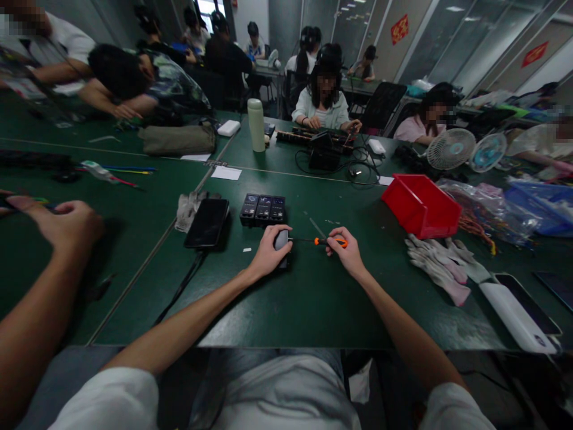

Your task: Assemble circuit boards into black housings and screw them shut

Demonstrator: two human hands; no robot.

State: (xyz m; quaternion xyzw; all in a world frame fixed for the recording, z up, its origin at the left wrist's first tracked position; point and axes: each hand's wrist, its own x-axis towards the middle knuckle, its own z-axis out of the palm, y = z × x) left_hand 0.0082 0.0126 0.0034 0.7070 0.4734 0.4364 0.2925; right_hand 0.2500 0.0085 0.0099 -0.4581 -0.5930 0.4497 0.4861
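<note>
My left hand (271, 249) is closed around a small dark box-shaped device (282, 240), steadying it on the green table. In my right hand (347, 254) is a screwdriver (323, 242) with an orange and black handle. Its thin shaft points left, and the tip is at or close to the side of the device; whether it touches I cannot tell. Just behind my left hand stands a row of black box-shaped units (262, 209). A thin pale strip (317, 227) lies beyond the screwdriver.
Left of the units, a black phone (207, 223) lies by a grey glove (188, 210). To the right are a red bin (421, 206), work gloves (441, 266) and a white power bank (514, 316). A co-worker's hand (67, 224) is at far left. A bottle (256, 125) stands behind.
</note>
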